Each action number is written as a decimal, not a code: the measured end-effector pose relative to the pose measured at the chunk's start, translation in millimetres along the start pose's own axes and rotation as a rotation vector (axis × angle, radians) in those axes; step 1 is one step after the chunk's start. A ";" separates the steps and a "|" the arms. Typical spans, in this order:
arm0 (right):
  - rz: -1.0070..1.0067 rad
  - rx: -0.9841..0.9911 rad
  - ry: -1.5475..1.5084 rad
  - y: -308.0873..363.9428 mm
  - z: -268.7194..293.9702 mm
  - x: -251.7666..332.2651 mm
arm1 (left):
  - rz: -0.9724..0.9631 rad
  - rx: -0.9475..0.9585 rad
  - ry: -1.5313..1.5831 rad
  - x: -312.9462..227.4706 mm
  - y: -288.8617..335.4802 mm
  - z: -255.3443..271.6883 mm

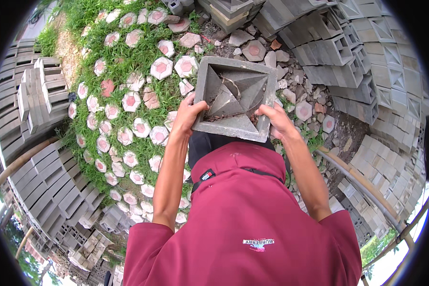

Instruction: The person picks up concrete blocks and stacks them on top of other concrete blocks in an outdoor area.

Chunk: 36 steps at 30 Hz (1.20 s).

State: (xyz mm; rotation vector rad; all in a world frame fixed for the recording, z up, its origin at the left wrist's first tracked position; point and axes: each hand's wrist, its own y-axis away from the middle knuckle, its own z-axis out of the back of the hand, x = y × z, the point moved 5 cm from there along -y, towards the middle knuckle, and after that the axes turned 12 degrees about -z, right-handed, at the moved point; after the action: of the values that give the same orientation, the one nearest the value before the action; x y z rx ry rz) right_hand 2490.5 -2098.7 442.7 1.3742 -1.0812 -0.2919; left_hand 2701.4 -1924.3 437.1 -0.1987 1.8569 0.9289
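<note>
A square grey concrete ventilation block (240,125) is held up in front of my body, tilted a little. Its recessed face has slanting triangular panels, with dry twigs and dirt lying in the hollows. My left hand (188,114) grips the block's left rim, thumb over the front edge. On the opposite side my right hand (277,120) clasps the right rim, its thumb also on the front. The other fingers of both hands are mostly hidden behind the block.
Hexagonal paving stones (161,68) with reddish centres are set among grass. Broken rubble (291,81) covers the ground at right. Stacks of grey blocks stand at left (47,176) and right (329,47). Bamboo poles (367,183) run beside the stacks.
</note>
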 end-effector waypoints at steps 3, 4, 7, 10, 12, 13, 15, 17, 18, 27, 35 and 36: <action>-0.054 0.096 -0.160 -27.0 2.7 39.3 | 0.019 0.023 0.058 -16.6 -57.4 -11.4; -0.097 0.126 -0.149 -37.8 7.4 45.8 | -0.012 0.039 0.068 -17.4 -76.5 -13.3; -0.174 0.123 -0.239 -73.1 7.6 69.0 | -0.061 0.073 0.046 -20.8 -139.8 -13.5; -0.205 -0.018 -0.274 -111.0 2.4 107.3 | -0.067 0.137 0.003 -20.7 -203.4 -16.1; -0.211 -0.010 -0.211 -162.1 32.8 101.9 | -0.082 0.172 -0.040 -19.3 -254.5 -17.1; -0.214 0.012 -0.159 -178.6 33.5 107.4 | -0.100 0.209 -0.097 -24.7 -275.5 -14.8; -0.325 -0.004 -0.211 -216.0 42.0 129.0 | -0.097 0.219 -0.261 -32.2 -323.2 -19.5; -0.444 -0.028 -0.252 -230.1 41.9 141.7 | 0.026 0.256 -0.267 -42.2 -359.4 -28.3; -0.437 -0.025 -0.263 -244.9 38.0 157.0 | -0.028 0.246 -0.282 -46.4 -382.2 -28.6; -0.293 -0.038 -0.350 -356.6 49.5 230.5 | -0.121 0.269 -0.589 -84.5 -537.6 -26.7; -0.197 -0.087 -0.304 -461.6 53.0 303.7 | -0.142 -0.598 -0.461 -2.4 -565.1 -46.0; -0.203 -0.070 -0.319 -472.3 56.4 310.3 | -0.114 -0.535 -0.339 10.7 -572.8 -61.7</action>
State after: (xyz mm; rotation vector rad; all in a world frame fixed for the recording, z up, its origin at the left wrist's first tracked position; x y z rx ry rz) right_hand 2801.7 -2477.1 155.5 1.4063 -1.1798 -0.7107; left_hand 2946.9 -2358.6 148.8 -0.4386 1.2485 1.2780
